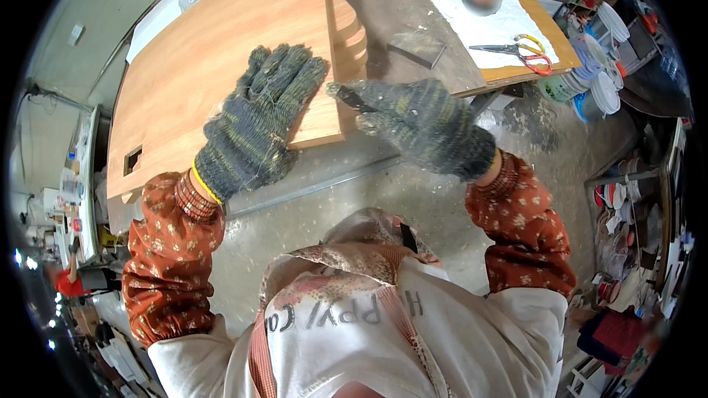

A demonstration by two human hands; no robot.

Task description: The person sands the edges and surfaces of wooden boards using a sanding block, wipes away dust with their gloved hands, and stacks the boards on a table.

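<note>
A large orange-brown wooden panel point(221, 51) lies in front of me on a grey work surface point(398, 7). My left hand point(258, 118), in a dark knitted glove, rests flat on the panel near its front right corner, fingers spread. My right hand point(424, 125), also gloved, is closed around a small dark tool point(352, 97) whose tip touches the panel's right edge. The part of the tool inside the glove is hidden.
A rectangular cutout point(133, 160) sits near the panel's left end. Scissors with red and yellow handles point(520, 49) lie on a white sheet point(479, 18) at the back right. White buckets point(597, 81) stand on the dusty floor to the right. Cluttered shelves line both sides.
</note>
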